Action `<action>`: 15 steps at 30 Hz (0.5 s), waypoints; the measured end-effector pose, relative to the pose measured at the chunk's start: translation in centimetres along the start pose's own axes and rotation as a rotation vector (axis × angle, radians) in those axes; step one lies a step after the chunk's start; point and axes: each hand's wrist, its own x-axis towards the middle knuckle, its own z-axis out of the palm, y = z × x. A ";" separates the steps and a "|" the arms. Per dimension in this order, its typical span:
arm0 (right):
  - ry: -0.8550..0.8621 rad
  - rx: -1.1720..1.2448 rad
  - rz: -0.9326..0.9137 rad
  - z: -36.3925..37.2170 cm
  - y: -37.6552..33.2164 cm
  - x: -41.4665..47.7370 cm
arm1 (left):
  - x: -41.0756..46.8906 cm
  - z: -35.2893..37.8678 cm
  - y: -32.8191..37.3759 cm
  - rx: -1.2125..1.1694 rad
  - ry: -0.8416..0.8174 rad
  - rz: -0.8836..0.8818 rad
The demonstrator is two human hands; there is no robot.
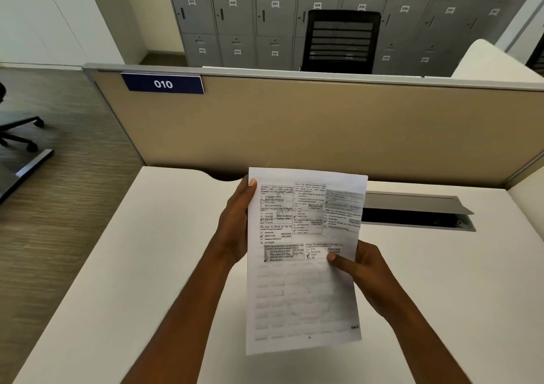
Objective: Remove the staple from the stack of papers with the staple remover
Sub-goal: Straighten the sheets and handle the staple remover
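I hold a stack of printed papers (303, 289) upright above the white desk (147, 266), printed side facing me. My left hand (235, 224) grips the stack's left edge near the top, thumb on the front. My right hand (359, 266) pinches the right edge at mid height, thumb over the print. No staple shows on the sheet at this sharpness. No staple remover is in view.
A beige partition (294, 130) with a blue "010" sign (162, 83) bounds the desk's far side. An open cable tray with a raised grey lid (418, 207) sits in the desk at the right. Grey lockers and a black chair (341, 40) stand behind.
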 end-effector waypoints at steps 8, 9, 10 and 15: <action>-0.052 0.034 0.068 0.1 -0.1 -0.5 | 0.1 0.4 -0.5 -0.357 -0.133 -0.050; -0.052 0.034 0.071 0.1 -0.1 -0.5 | 0.0 0.5 -0.6 -0.370 -0.142 -0.050; -0.052 0.033 0.074 0.1 -0.2 -0.5 | -0.1 0.5 -0.6 -0.383 -0.147 -0.050; -0.053 0.023 0.092 0.2 -0.4 -0.8 | -0.6 0.9 -0.4 -0.422 -0.159 -0.099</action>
